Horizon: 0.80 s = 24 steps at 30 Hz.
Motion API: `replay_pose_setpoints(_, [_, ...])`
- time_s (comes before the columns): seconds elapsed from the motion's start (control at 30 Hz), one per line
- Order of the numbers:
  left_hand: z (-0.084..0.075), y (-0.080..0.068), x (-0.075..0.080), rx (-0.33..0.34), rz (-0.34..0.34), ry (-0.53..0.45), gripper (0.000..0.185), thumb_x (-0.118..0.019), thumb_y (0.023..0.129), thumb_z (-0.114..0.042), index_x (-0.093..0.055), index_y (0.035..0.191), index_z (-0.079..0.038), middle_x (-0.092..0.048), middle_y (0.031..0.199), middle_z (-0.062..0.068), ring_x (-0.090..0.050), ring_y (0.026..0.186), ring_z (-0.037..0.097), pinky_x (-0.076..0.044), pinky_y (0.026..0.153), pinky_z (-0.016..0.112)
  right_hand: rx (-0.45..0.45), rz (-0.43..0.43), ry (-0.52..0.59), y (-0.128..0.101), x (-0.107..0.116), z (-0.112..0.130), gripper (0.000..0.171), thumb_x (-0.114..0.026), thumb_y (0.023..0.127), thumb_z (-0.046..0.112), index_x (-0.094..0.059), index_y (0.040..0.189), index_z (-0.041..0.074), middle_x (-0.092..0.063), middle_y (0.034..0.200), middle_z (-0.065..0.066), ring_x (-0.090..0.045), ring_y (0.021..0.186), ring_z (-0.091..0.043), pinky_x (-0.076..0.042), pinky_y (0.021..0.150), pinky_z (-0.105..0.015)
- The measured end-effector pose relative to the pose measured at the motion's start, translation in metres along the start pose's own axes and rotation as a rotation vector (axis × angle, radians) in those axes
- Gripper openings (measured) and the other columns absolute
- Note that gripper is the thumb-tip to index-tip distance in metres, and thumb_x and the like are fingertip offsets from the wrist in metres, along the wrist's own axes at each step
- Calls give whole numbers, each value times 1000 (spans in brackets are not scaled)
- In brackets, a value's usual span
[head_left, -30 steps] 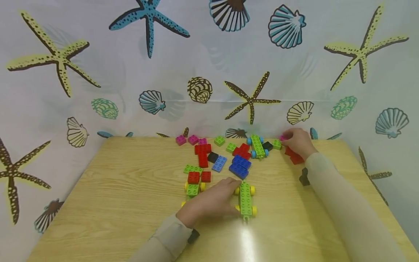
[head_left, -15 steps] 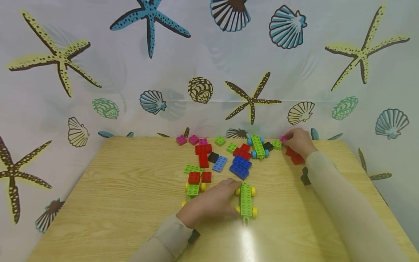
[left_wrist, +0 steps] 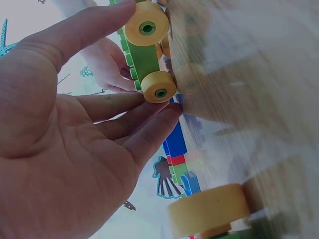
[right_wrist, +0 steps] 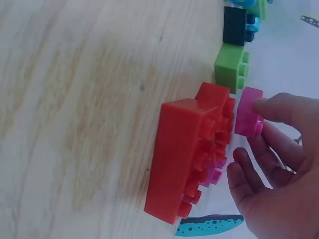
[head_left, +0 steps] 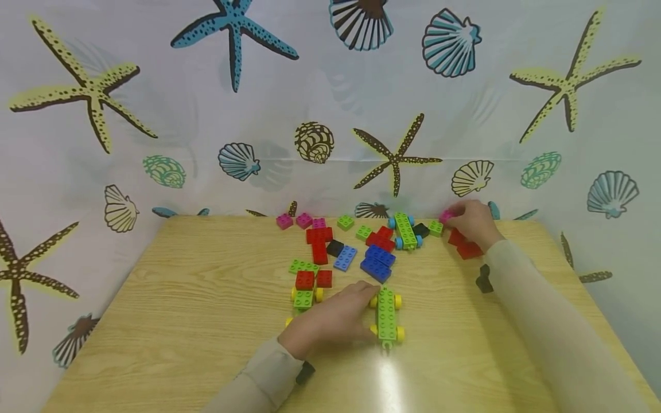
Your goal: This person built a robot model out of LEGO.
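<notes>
At the table's far edge, the right hand (head_left: 472, 223) pinches a pink brick (right_wrist: 247, 118); the left hand (head_left: 330, 318), fingers relaxed, touches the green wheeled car (head_left: 387, 315).

On the wooden table (head_left: 170, 321), the left hand (head_left: 330, 321) rests palm down, its fingertips touching the near green wheeled base with yellow wheels (head_left: 386, 315). At the far right, the right hand (head_left: 472, 222) pinches a small pink brick (head_left: 446, 216), just beside a green brick (head_left: 435, 228) and above red bricks (head_left: 467, 245). Between the hands lie loose red, blue, green and black bricks and a green base with blue wheels (head_left: 405, 230).
</notes>
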State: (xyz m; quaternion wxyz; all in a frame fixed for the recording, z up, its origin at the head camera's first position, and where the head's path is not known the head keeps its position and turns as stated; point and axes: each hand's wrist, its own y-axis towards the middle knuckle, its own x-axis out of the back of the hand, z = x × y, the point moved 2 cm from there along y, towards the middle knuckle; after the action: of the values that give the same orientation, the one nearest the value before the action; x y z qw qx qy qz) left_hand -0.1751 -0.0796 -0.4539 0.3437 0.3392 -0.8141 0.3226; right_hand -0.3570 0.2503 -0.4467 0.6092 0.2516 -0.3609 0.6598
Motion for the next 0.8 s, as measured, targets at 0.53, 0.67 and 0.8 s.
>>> replay_pose_setpoints(0.53, [4,0,0,21,6,-23,99,-93,93,-41,-42,173,-13,-49,175,8,-49,161,27,-46,132,48,77,2,56,-28,2,18,57,-71,110,26,-57,159,1,-59,155,-27,-58,140,-45,-52,124,-60])
replay_pose_setpoints(0.67, [3,1,0,17,10,-25,99,-93,93,-41,-43,173,-13,-50,174,8,-49,161,27,-46,132,48,96,8,53,-35,-1,19,52,-70,110,26,-62,154,0,-65,151,-27,-61,134,-43,-51,124,-61])
replay_pose_setpoints(0.8, [3,1,0,15,12,-23,99,-94,92,-40,-43,172,-12,-50,174,8,-49,161,28,-46,133,49,111,20,71,-42,-5,21,51,-71,110,28,-64,153,1,-68,148,-26,-67,123,-42,-61,110,-54])
